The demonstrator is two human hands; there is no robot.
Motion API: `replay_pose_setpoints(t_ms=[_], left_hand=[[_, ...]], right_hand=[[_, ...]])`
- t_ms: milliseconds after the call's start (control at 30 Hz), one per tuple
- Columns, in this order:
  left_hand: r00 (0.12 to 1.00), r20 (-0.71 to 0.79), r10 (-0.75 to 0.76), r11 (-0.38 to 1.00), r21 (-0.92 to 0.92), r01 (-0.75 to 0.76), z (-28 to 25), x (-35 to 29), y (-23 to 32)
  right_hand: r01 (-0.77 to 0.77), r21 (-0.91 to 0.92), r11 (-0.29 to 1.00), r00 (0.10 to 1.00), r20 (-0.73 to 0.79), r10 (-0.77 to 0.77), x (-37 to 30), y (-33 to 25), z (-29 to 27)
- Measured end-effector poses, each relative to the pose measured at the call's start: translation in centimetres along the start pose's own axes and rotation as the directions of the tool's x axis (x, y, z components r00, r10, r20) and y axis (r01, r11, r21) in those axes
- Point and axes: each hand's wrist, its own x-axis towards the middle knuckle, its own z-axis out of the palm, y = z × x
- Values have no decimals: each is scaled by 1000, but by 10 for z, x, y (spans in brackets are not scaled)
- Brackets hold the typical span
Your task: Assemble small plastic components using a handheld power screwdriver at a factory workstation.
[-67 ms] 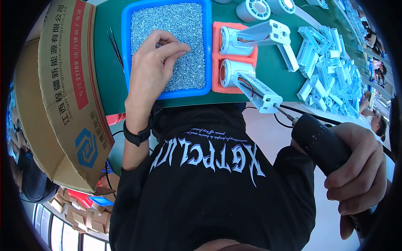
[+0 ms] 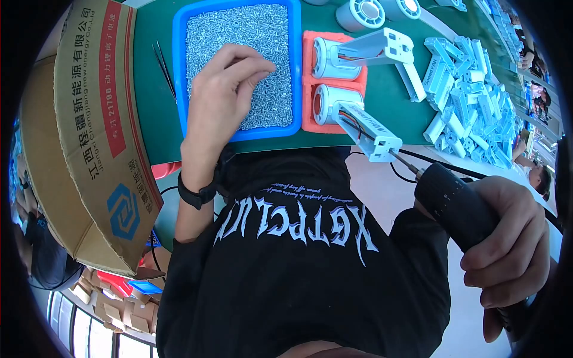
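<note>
My left hand hovers over a blue tray heaped with small silver screws. Its thumb and forefinger are pinched together; whatever is between them is too small to make out. A black electric screwdriver is gripped in my right hand. The bit points up and left, its tip at the near end of a white housing with wires inside. That housing's round motor-like base rests in an orange-red foam holder. Beside it, a second white assembly lies in the same foam.
Loose pale plastic housings are piled at the right of the green table. White cylinders stand at the far side. Tweezers lie left of the tray, next to a large cardboard box. A black cable passes near the screwdriver.
My left hand has shifted very slightly to the right over the screws, still pinched. The screwdriver and the assemblies stay practically where they were.
</note>
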Motion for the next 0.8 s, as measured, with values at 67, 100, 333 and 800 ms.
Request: replay_pose_setpoints(t_ms=[67,100,333,800], left_hand=[[994,25,104,991,-91,-101,8,0,5],[987,34,154,979,-139,-148,12,-1,9],[970,-5,241,922,-310,-231,59,-14,29],[989,-29,148,926,-348,-149,67,-20,34]], right_hand=[[-11,6,1000,1000,2,11,3,5,1],[-25,13,1000,1000,3,25,5,8,3],[-29,84,996,999,33,26,9,11,-5],[-197,33,980,980,-30,198,4,-18,-23]])
